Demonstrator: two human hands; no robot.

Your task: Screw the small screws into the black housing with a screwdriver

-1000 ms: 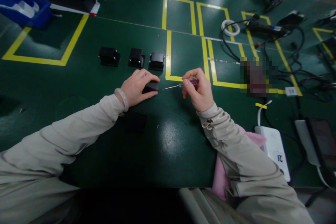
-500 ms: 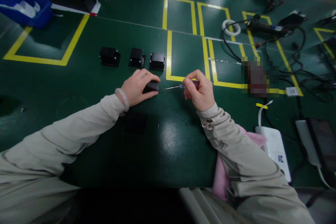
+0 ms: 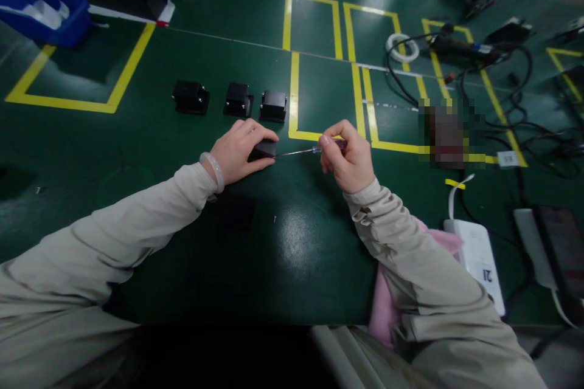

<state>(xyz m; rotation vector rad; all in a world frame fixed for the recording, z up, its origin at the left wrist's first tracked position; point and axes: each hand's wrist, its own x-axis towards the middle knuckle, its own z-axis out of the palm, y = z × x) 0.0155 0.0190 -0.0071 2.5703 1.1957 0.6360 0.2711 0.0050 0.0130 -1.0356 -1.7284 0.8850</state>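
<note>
My left hand (image 3: 237,151) is closed around a small black box (image 3: 264,149), thumb on the near side and fingers over the far side. In my right hand (image 3: 347,157) a screwdriver (image 3: 314,149) with a translucent purple handle is pinched, its thin shaft pointing left. The tip meets the right end of the box beside my left thumb; the exact contact is too small to make out. Just below lie a dark flat plate (image 3: 237,213), hard to see against the table, and a tiny screw (image 3: 274,219).
Three black boxes with screws (image 3: 190,97) (image 3: 238,99) (image 3: 273,106) stand beyond my left hand. A blue bin (image 3: 68,24) is at the far left. Cables, a white tape ring (image 3: 401,48), a white power bank (image 3: 479,255) and a pink cloth (image 3: 383,310) lie rightward.
</note>
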